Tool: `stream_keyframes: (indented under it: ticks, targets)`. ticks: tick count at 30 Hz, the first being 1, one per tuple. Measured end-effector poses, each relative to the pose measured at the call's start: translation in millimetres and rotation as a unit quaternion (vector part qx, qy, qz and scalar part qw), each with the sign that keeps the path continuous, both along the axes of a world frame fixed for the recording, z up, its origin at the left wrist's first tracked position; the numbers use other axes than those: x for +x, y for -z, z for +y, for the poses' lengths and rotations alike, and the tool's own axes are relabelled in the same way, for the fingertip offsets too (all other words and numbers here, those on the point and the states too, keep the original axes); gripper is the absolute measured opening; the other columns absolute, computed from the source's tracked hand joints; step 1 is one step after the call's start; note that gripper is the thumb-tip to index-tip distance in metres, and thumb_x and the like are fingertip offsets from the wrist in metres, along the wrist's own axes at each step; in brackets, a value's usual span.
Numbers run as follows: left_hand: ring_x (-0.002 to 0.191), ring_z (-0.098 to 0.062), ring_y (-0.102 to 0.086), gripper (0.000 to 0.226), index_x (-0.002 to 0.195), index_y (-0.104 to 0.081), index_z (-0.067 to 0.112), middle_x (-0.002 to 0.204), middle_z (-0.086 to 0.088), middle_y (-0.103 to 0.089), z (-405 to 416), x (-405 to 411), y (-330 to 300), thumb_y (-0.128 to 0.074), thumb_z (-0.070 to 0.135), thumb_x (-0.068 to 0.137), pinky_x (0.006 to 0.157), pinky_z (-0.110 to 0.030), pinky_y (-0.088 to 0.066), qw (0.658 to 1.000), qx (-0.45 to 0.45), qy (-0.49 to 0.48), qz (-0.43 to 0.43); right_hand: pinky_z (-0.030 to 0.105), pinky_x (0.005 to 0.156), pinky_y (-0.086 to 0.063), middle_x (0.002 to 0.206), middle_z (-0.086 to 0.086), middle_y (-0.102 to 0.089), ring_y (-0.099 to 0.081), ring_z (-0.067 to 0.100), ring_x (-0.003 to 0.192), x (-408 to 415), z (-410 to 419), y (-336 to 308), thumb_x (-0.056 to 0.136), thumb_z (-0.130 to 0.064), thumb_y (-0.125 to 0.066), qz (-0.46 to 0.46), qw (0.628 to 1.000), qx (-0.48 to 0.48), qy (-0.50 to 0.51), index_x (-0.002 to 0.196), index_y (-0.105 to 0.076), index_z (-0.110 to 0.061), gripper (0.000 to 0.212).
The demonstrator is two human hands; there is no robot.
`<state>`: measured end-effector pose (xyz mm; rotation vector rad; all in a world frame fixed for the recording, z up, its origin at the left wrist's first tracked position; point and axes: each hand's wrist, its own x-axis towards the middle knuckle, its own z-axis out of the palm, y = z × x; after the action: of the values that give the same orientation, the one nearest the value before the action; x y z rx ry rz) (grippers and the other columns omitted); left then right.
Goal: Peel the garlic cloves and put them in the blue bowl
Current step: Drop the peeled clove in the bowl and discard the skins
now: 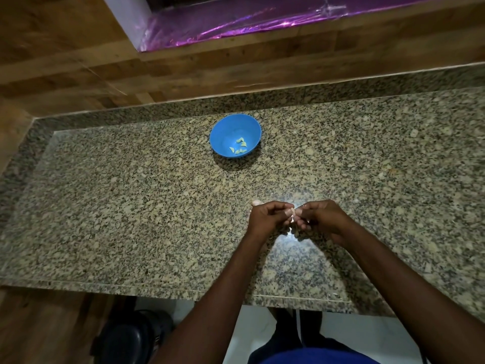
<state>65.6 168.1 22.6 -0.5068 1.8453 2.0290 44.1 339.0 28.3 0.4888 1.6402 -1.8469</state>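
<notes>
Garlic clove (294,213) pinched between both sets of fingertips, nearer than the blue bowl (235,135) and slightly right of it, well apart, above the granite counter (131,206). Left hand (267,218) curled, grasping the clove from one side; right hand (319,219) curled, grasping it from the other, knuckles almost meeting. Peeled cloves (240,146), pale yellow-green, lying inside the bowl near its closer wall. Purple film (236,19) beyond the bowl, up on the wooden ledge.
</notes>
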Motion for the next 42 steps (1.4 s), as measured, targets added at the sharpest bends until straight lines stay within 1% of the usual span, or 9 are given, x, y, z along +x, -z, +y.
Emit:
stream_keyframes:
  ticks: [8, 16, 20, 24, 27, 30, 37, 40, 42]
  targets:
    - [0.076, -0.028, -0.067, 0.014, 0.090, -0.078, 0.017, 0.092, -0.022, -0.075, 6.0, -3.0, 1.0, -0.074, 0.003, 0.087, 0.058, -0.025, -0.058, 0.998, -0.050, -0.007, 0.022, 0.025, 0.046, -0.047, 0.064, 0.017, -0.067, -0.059, 0.020, 0.050, -1.7, -0.4, 4.6, 0.091, 0.001, -0.066, -0.023, 0.999, 0.019, 0.023, 0.086, -0.069, 0.009, 0.010]
    - [0.068, -0.025, -0.064, 0.005, 0.093, -0.072, 0.005, 0.077, -0.017, -0.072, 5.9, -5.4, -5.1, -0.070, 0.003, 0.090, 0.059, -0.028, -0.056, 1.000, -0.010, -0.009, -0.024, 0.041, 0.067, -0.055, 0.066, 0.017, -0.068, -0.061, 0.022, 0.054, -3.9, -3.2, 6.5, 0.094, 0.000, -0.062, -0.021, 0.999, 0.043, 0.011, 0.082, -0.069, 0.005, 0.014]
    - [0.069, -0.024, -0.064, 0.012, 0.101, -0.072, 0.003, 0.084, -0.024, -0.070, 0.6, -6.0, -3.2, -0.070, 0.003, 0.090, 0.064, -0.032, -0.058, 1.000, -0.003, 0.004, -0.028, 0.049, 0.076, -0.057, 0.068, 0.018, -0.069, -0.064, 0.022, 0.056, -2.4, -1.7, 8.2, 0.093, 0.002, -0.064, 0.000, 0.999, 0.044, 0.005, 0.090, -0.067, 0.008, 0.008]
    - [0.076, -0.029, -0.066, 0.014, 0.102, -0.075, 0.005, 0.091, -0.027, -0.074, 2.1, -6.7, 2.1, -0.071, 0.001, 0.089, 0.061, -0.029, -0.060, 0.999, -0.040, 0.012, -0.001, 0.041, 0.067, -0.058, 0.070, 0.021, -0.069, -0.063, 0.023, 0.056, -0.7, -3.0, 6.6, 0.090, 0.002, -0.067, 0.022, 0.998, 0.061, 0.006, 0.088, -0.070, 0.005, 0.004]
    - [0.079, -0.028, -0.069, 0.014, 0.101, -0.076, 0.005, 0.092, -0.023, -0.075, 4.8, -6.2, 4.8, -0.071, 0.000, 0.089, 0.072, -0.036, -0.061, 0.999, -0.047, 0.009, 0.013, 0.035, 0.057, -0.057, 0.069, 0.023, -0.068, -0.062, 0.024, 0.055, -0.2, -2.2, 6.8, 0.088, -0.001, -0.072, 0.036, 0.996, 0.084, 0.020, 0.086, -0.070, 0.005, 0.007]
    - [0.077, -0.025, -0.071, 0.016, 0.105, -0.075, 0.002, 0.091, -0.021, -0.076, 6.9, -3.4, 6.0, -0.072, 0.001, 0.089, 0.078, -0.047, -0.060, 0.999, -0.038, 0.007, 0.019, 0.038, 0.058, -0.059, 0.069, 0.027, -0.069, -0.062, 0.026, 0.054, 0.5, -0.3, 8.1, 0.084, -0.005, -0.078, 0.063, 0.992, 0.106, 0.018, 0.081, -0.071, 0.003, 0.011]
    - [0.071, -0.022, -0.072, 0.015, 0.101, -0.074, 0.004, 0.087, -0.023, -0.075, 10.6, -1.6, 6.6, -0.068, -0.004, 0.089, 0.070, -0.038, -0.061, 0.999, -0.036, -0.012, 0.014, 0.042, 0.060, -0.061, 0.062, 0.020, -0.069, -0.066, 0.028, 0.053, -0.1, 0.6, 13.4, 0.082, -0.005, -0.078, 0.122, 0.977, 0.174, 0.007, 0.075, -0.074, -0.003, 0.008]
    - [0.075, -0.023, -0.073, 0.016, 0.099, -0.074, 0.006, 0.090, -0.022, -0.075, 11.6, -1.7, 7.8, -0.067, -0.004, 0.089, 0.071, -0.036, -0.062, 1.000, -0.029, -0.008, 0.003, 0.037, 0.057, -0.056, 0.061, 0.021, -0.068, -0.064, 0.028, 0.053, -0.3, 0.7, 14.0, 0.083, 0.000, -0.072, 0.106, 0.980, 0.168, 0.019, 0.073, -0.073, -0.002, 0.010]
    - [0.078, -0.023, -0.073, 0.016, 0.100, -0.075, 0.008, 0.092, -0.021, -0.076, 11.7, -2.6, 8.9, -0.067, -0.002, 0.090, 0.075, -0.039, -0.061, 1.000, -0.028, 0.000, -0.002, 0.042, 0.058, -0.058, 0.062, 0.024, -0.066, -0.063, 0.029, 0.054, -0.3, 1.4, 14.1, 0.085, 0.001, -0.069, 0.076, 0.987, 0.139, 0.030, 0.074, -0.070, 0.003, 0.010]
